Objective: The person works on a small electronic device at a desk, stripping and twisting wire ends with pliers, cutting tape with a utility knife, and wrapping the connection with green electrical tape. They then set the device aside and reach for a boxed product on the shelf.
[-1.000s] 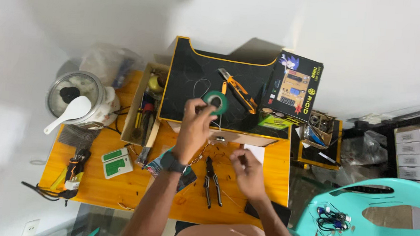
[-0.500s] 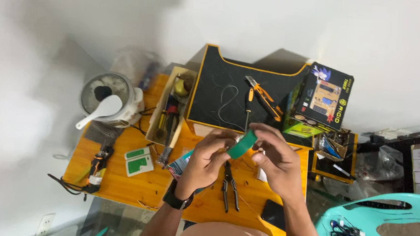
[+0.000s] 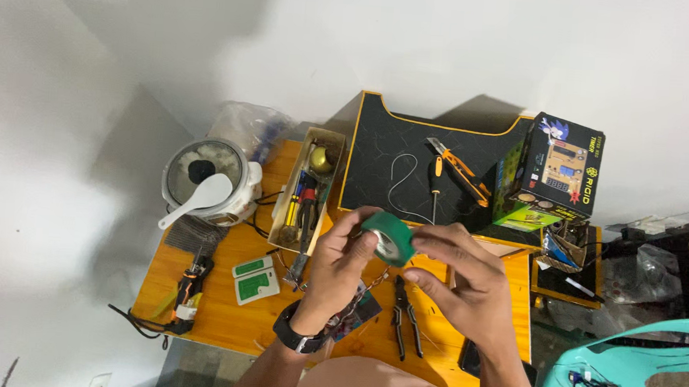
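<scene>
Fingers (image 3: 361,246) of both hands closed on green tape roll (image 3: 388,238), held between them, seemingly edge-on, above surface (image 3: 217,321) front edge.

Green tape roll (image 3: 388,238): near side covered by fingers (image 3: 437,237) of both hands. Pliers (image 3: 406,326): jaws hidden under right hand (image 3: 454,284). Teal chair (image 3: 632,378): cut by right and bottom edges. Tools in narrow box (image 3: 306,191): too small to sort. Bench (image 3: 225,322): near edge masked by forearms.
</scene>
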